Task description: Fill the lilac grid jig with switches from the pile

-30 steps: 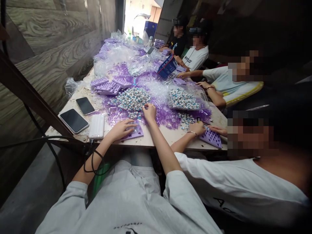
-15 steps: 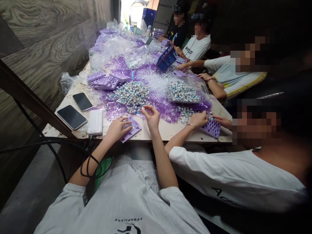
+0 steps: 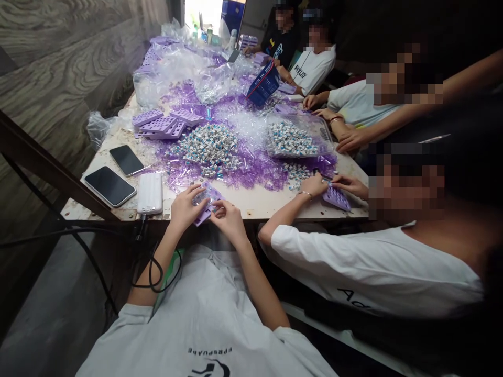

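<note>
A purple tray (image 3: pixel 203 215) with rows of square holes lies at the table's near edge, turned at an angle. My left hand (image 3: pixel 187 205) holds it from the left, thumb and fingers reaching over its top. My right hand (image 3: pixel 229 221) is at the tray's right side, fingertips pinched together over the holes; whatever is between them is too small to make out. Beyond the tray rises a heap of small white-and-blue pieces (image 3: pixel 210 147). Clear purple-tinted plastic pieces (image 3: pixel 251 170) are scattered around that heap.
Two phones (image 3: pixel 110 186) (image 3: pixel 126 159) and a white power bank (image 3: pixel 150 193) with a cable lie left. Purple trays (image 3: pixel 157 125) are stacked behind. A bag of pieces (image 3: pixel 293 139) and a blue basket (image 3: pixel 263 84) stand farther off. A co-worker's hand (image 3: pixel 314 184) works at another tray (image 3: pixel 336 198) on the right.
My right hand has come down from beside the heap, where it pinched a small white piece, to the tray. My left hand stays on the tray. Another person's arm has reached in at right.
</note>
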A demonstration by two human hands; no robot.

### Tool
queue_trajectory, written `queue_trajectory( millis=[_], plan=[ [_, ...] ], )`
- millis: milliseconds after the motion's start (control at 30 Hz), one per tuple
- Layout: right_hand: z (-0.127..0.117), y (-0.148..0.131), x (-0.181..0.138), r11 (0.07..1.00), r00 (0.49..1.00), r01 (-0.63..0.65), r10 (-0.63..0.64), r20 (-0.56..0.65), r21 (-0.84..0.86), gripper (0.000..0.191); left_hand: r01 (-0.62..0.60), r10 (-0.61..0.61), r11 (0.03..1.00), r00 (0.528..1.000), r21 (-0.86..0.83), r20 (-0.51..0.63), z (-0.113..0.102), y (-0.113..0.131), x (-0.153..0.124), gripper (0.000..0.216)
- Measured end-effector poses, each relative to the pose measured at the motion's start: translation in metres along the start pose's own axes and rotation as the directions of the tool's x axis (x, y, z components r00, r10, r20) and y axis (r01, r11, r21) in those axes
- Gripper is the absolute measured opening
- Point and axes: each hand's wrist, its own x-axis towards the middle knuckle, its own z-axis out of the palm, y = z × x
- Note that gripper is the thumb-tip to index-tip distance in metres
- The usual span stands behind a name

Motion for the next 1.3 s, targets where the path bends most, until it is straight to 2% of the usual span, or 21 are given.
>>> queue_trajectory(
  millis=[133, 267, 367, 567, 800, 1133, 1300],
  plan=[
    [0.012, -0.005, 0.001, 0.996, 0.997, 0.058, -0.061, -0.037, -0.071, 0.008, 0.047, -0.047, 0.999, 0.999, -0.021, 0.016, -0.001, 0.001, 0.0, 0.035],
    [0.017, -0.008, -0.004, 0.99, 0.995, 0.041, -0.052, -0.084, -0.134, 0.015, 0.06, -0.059, 0.998, 0.998, -0.037, 0.009, -0.001, 0.002, 0.001, 0.034],
    [0.017, -0.014, -0.006, 0.98, 0.998, 0.004, -0.016, -0.061, -0.199, 0.023, 0.06, -0.06, 0.997, 0.998, -0.055, 0.006, -0.001, 0.003, 0.0, 0.032],
    [0.017, -0.023, -0.004, 0.93, 1.0, 0.007, -0.012, -0.012, -0.367, 0.017, 0.059, -0.059, 0.996, 0.998, -0.074, 0.002, 0.0, 0.003, 0.001, 0.033],
    [0.018, -0.018, -0.011, 0.971, 0.999, 0.011, -0.022, -0.047, -0.24, 0.017, 0.066, -0.066, 0.995, 0.998, -0.068, 0.0, 0.001, 0.002, 0.002, 0.032],
    [0.024, -0.019, -0.012, 0.943, 0.997, -0.029, 0.003, -0.079, -0.332, 0.019, 0.055, -0.055, 0.996, 0.998, -0.071, -0.001, 0.0, 0.002, 0.001, 0.033],
    [0.019, -0.021, -0.01, 0.941, 0.999, -0.03, 0.017, -0.041, -0.338, 0.017, 0.058, -0.058, 0.997, 0.998, -0.059, 0.012, 0.0, 0.002, 0.002, 0.033]
  ],
)
